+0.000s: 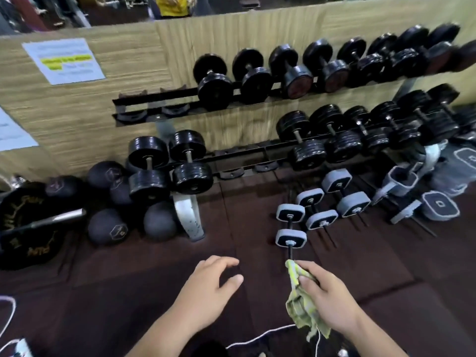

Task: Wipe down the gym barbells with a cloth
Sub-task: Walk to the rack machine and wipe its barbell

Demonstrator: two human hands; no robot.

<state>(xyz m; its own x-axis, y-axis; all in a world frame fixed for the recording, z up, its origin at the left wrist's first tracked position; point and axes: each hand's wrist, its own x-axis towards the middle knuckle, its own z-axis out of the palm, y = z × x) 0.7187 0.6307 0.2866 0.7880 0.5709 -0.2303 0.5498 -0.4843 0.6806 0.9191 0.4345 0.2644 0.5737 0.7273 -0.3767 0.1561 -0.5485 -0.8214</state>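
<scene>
And here we are at floor level, our right hand [327,300] pinching the yellow-green cloth [300,305] between thumb and curled fingers, its top corner right at the near tip of the small grey-plated barbell [291,238] lying on the dark floor mat [154,266], nearest of a row of similar ones below the dumbbell rack [231,100]. Our left hand [206,287] hovers open beside it, fingers relaxed and spread, holding nothing. To do this stroke well, we judge, that free hand should come across and steady a grey plate so the bar can't roll, then we wrap the cloth fully round the thin shaft and draw it along, twisting, rather than dabbing at the end; the loose tail of cloth hangs close to a white cable [257,338], so we'd bunch it up first. As for writing: the paper notice [63,60] on the wood-grain wall has a yellow highlighted band, but it's too blurred to read. Gold lettering curves round the black weight plate [23,220] at left, and we can't make it out. The medicine balls [108,229] carry hexagonal emblems, illegible.
</scene>
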